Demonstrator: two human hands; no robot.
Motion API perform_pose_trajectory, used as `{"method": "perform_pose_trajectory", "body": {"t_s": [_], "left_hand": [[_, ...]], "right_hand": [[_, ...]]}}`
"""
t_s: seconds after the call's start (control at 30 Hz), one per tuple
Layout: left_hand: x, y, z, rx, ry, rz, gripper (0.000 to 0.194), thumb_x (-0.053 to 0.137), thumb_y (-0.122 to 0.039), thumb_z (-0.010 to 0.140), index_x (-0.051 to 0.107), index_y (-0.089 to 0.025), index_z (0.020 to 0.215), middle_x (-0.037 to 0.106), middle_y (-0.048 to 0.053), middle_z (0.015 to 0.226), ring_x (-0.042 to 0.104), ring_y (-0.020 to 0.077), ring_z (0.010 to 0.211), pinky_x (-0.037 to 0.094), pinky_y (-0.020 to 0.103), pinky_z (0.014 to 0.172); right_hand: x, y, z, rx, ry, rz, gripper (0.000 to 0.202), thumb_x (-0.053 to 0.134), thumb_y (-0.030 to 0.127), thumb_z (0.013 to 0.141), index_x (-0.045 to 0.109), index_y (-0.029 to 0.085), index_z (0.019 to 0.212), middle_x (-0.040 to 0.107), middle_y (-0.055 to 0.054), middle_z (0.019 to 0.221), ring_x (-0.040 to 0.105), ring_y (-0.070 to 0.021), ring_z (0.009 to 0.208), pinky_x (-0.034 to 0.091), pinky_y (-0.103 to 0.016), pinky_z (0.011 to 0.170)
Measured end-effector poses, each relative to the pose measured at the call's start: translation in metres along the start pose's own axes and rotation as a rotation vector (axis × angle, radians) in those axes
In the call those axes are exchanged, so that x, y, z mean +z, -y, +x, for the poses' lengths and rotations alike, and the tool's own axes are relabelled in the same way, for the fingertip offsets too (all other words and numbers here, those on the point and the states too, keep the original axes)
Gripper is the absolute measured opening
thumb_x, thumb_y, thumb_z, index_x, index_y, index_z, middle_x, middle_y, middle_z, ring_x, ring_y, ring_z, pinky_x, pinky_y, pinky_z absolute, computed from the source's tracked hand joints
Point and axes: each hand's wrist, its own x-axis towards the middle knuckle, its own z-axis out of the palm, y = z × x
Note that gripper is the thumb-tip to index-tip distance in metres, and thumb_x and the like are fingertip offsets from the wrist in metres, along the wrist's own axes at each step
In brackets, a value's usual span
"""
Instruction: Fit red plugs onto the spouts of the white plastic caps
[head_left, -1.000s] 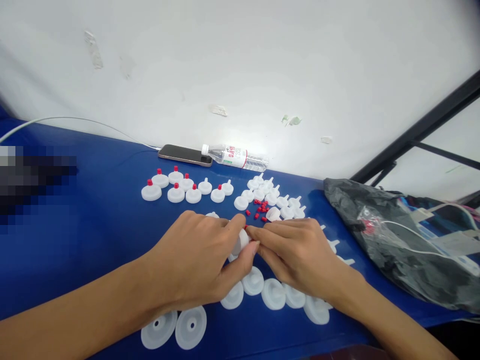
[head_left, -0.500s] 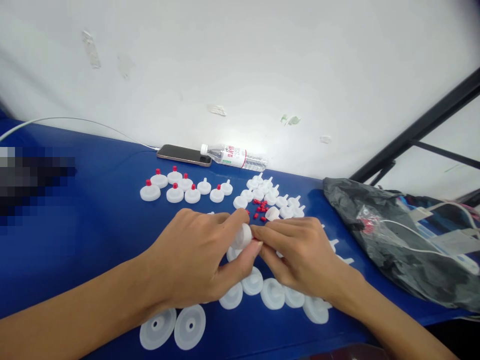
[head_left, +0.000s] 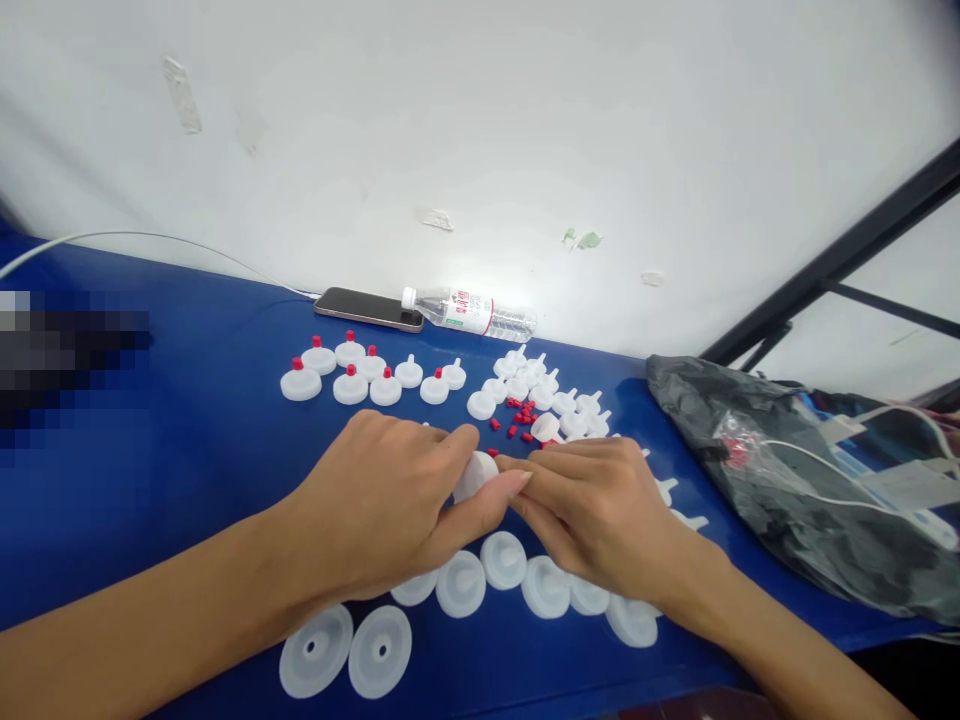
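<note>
My left hand [head_left: 405, 500] is closed round a white plastic nozzle cap [head_left: 474, 474], its thumb stretched along the near side. The fingers of my right hand [head_left: 607, 510] are pinched together against the cap's right side, by my left thumb tip. What lies between those fingertips is hidden. Just beyond my hands are small loose red tip caps [head_left: 523, 410] and a cluster of white nozzle caps [head_left: 541, 396]. Below them, several translucent white caps [head_left: 504, 560] lie on the blue table [head_left: 465, 680], partly covered by my hands.
At the back left stand several white nozzle caps with red tips [head_left: 350, 386]. A phone [head_left: 367, 307] on a white cable and a water bottle [head_left: 472, 312] lie along the wall. Two flat discs with centre holes [head_left: 380, 652] sit near the front. A dark plastic bag [head_left: 750, 510] takes up the right side.
My left hand has turned the held nozzle cap and shifted it slightly left. A bit of red at the fingertips is now hidden. Loose red caps beyond my hands show more.
</note>
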Motion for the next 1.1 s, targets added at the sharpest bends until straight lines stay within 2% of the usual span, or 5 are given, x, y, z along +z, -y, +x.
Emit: {"method": "perform_pose_trajectory", "body": {"t_s": [0.13, 0.43, 0.63, 0.93, 1.1], "left_hand": [[0.0002, 0.0003, -0.0002, -0.005, -0.008, -0.026, 0.045, 0.037, -0.044, 0.100, 0.053, -0.020, 0.065, 0.054, -0.002, 0.046, 0.051, 0.0149, 0.038, 0.024, 0.029, 0.045], [-0.0034, -0.0013, -0.0006, -0.018, 0.024, -0.130, 0.031, 0.041, -0.039, 0.098, 0.061, -0.018, 0.085, 0.058, -0.004, 0.051, 0.048, 0.0127, 0.036, 0.024, 0.028, 0.042], [-0.0055, -0.0029, 0.0001, 0.009, 0.066, -0.129, 0.023, 0.044, -0.036, 0.094, 0.059, -0.018, 0.095, 0.058, -0.004, 0.053, 0.058, 0.0178, 0.043, 0.027, 0.029, 0.043], [-0.0034, -0.0004, -0.0007, 0.029, 0.095, -0.075, 0.032, 0.033, -0.034, 0.100, 0.055, -0.020, 0.081, 0.056, -0.003, 0.053, 0.055, 0.0179, 0.042, 0.025, 0.030, 0.044], [-0.0003, 0.0013, -0.0014, 0.063, 0.100, -0.033, 0.037, 0.031, -0.031, 0.102, 0.051, -0.022, 0.073, 0.055, -0.003, 0.054, 0.054, 0.0168, 0.043, 0.023, 0.030, 0.045]], "right_hand": [[0.0025, 0.0007, -0.0004, 0.013, 0.012, 0.008, 0.036, 0.048, 0.024, 0.101, 0.056, 0.015, 0.067, 0.046, 0.005, 0.054, 0.034, -0.0082, 0.048, 0.024, -0.027, 0.050], [0.0005, -0.0005, -0.0008, 0.070, 0.049, 0.021, 0.029, 0.047, 0.024, 0.099, 0.062, 0.015, 0.076, 0.050, 0.004, 0.058, 0.039, -0.0085, 0.048, 0.024, -0.027, 0.051], [0.0034, -0.0006, 0.0014, 0.081, 0.084, 0.011, 0.024, 0.047, 0.023, 0.097, 0.064, 0.016, 0.081, 0.051, 0.005, 0.058, 0.041, -0.0091, 0.049, 0.023, -0.027, 0.051], [0.0007, 0.0035, 0.0013, 0.055, 0.100, 0.011, 0.033, 0.047, 0.026, 0.100, 0.053, 0.017, 0.069, 0.045, 0.005, 0.056, 0.034, -0.0088, 0.048, 0.023, -0.028, 0.051], [0.0008, 0.0037, 0.0025, 0.026, 0.168, 0.012, 0.029, 0.046, 0.028, 0.102, 0.057, 0.017, 0.077, 0.054, 0.004, 0.062, 0.042, -0.0092, 0.051, 0.025, -0.029, 0.053]]}}
